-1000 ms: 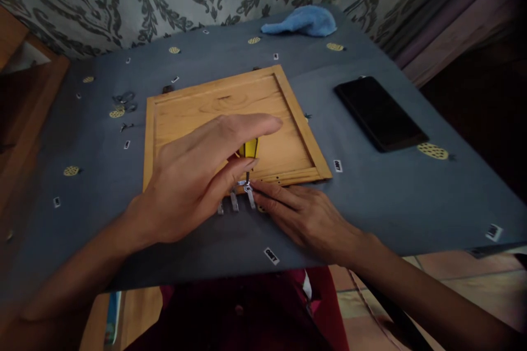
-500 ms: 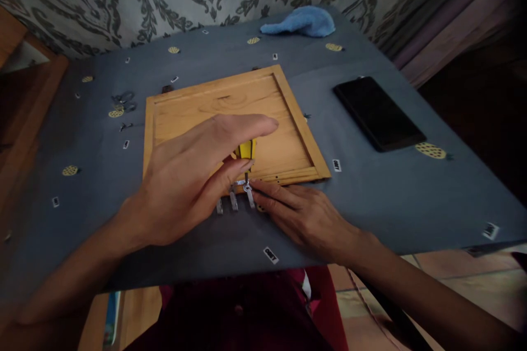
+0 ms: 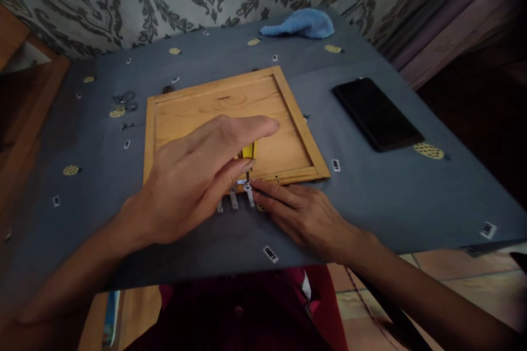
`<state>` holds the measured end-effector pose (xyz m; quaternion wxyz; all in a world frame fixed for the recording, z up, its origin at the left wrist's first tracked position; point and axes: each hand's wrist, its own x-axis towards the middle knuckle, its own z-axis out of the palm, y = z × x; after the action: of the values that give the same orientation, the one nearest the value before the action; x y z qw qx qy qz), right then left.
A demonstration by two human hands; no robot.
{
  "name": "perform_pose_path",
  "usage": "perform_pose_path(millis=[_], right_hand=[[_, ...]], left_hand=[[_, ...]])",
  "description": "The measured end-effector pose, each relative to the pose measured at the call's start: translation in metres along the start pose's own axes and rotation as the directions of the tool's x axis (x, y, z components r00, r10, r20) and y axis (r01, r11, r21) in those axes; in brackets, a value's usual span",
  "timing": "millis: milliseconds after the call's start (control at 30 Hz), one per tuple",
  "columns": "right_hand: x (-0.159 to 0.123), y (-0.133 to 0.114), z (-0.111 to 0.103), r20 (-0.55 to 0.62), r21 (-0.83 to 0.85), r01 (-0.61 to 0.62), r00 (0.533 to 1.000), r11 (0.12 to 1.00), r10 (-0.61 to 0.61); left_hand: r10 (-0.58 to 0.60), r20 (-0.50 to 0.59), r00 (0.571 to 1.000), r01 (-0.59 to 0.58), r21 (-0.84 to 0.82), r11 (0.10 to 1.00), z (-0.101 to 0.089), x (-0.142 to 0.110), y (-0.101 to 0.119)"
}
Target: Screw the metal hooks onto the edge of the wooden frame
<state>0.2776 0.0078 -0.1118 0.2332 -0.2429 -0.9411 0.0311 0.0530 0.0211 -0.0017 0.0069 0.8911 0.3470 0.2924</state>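
Observation:
A framed wooden panel (image 3: 189, 115) lies flat on the table, with a metal hinge (image 3: 248, 195) at its near edge; silver arms stick out past that edge. My left hand (image 3: 189, 181) is closed around the yellow handle of a screwdriver (image 3: 249, 151), held upright. Its dark shaft points down, its tip at the hinge. The left fingers partly hide the handle and the hinge's left side. My right hand (image 3: 304, 214) rests low at the panel's near edge, its fingertips pressed against the right side of the hinge, gripping it.
A black phone (image 3: 376, 114) lies to the right of the panel. A blue cloth (image 3: 302, 24) is at the far edge near the patterned curtain. Scissors (image 3: 125, 101) and a small metal piece (image 3: 127, 126) lie to the left. Wooden furniture (image 3: 45, 104) borders the table's left side.
The screwdriver's yellow handle shows slightly lower and further right, turned a little in my left hand. Both hands otherwise stay in nearly the same place.

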Motion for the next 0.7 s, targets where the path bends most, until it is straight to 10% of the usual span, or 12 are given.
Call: perform_pose_path(millis=[700], right_hand=[[0.0,-0.001,0.0,-0.009,-0.016,-0.001,1.0,1.0,0.001]], left_hand=[[-0.028,-0.023,0.999,0.031,0.129,0.991,0.013,-0.002,0.002]])
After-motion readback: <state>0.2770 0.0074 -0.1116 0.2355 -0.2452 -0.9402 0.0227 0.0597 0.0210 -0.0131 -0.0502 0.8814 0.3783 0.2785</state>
